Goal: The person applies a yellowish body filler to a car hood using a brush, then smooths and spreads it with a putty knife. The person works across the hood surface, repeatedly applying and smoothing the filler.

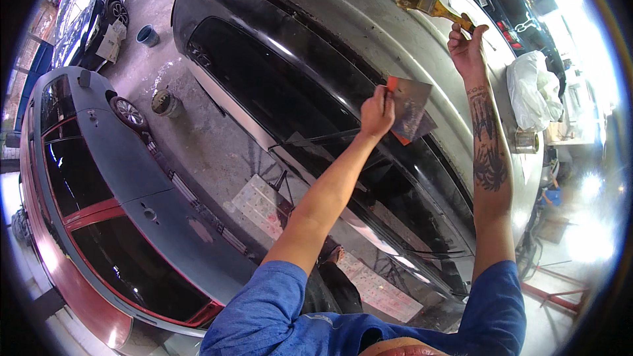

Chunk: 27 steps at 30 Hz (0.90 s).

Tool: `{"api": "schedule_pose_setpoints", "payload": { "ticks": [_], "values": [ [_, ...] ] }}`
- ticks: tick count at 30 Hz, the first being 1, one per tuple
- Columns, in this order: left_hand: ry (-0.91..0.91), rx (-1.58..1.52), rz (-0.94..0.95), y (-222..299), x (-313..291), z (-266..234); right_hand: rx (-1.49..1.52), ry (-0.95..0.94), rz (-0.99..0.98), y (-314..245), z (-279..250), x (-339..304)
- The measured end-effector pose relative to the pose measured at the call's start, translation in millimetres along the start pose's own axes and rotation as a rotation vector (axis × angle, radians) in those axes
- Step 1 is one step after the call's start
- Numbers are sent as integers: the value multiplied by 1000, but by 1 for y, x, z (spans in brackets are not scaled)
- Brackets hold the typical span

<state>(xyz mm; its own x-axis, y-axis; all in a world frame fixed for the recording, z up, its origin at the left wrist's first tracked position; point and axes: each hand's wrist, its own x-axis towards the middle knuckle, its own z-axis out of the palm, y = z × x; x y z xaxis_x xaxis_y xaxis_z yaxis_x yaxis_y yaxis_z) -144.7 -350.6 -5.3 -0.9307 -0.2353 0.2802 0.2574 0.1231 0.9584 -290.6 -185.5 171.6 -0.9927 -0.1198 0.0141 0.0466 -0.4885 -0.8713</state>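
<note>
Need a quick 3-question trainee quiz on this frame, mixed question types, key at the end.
1. True or false: the right hand holds a paintbrush above the car roof.
2. What does the left hand hold? A) a metal scraper with an orange grip B) a spray can C) a sponge
3. Fill in: near the roof's right edge, below the white bag, stands a small metal ____.

Key: 1 true; 2 A, the scraper; 3 can.
</note>
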Motion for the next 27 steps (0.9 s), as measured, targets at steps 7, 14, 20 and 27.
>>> {"api": "schedule_pose_setpoints", "payload": {
  "ticks": [7, 14, 20, 27],
  "values": [
    [-93, -104, 72, 3, -11, 47, -213, 95, 24, 20, 24, 24],
    [-156, -109, 88, -4, -18, 52, -634, 162, -64, 54, 36, 45],
    [-184, -69, 146, -4, -20, 50, -570, -50, -54, 85, 46, 70],
    [-183, -66, 172, -5, -20, 51, -368, -177, 172, 111, 29, 122]
  ]
}}
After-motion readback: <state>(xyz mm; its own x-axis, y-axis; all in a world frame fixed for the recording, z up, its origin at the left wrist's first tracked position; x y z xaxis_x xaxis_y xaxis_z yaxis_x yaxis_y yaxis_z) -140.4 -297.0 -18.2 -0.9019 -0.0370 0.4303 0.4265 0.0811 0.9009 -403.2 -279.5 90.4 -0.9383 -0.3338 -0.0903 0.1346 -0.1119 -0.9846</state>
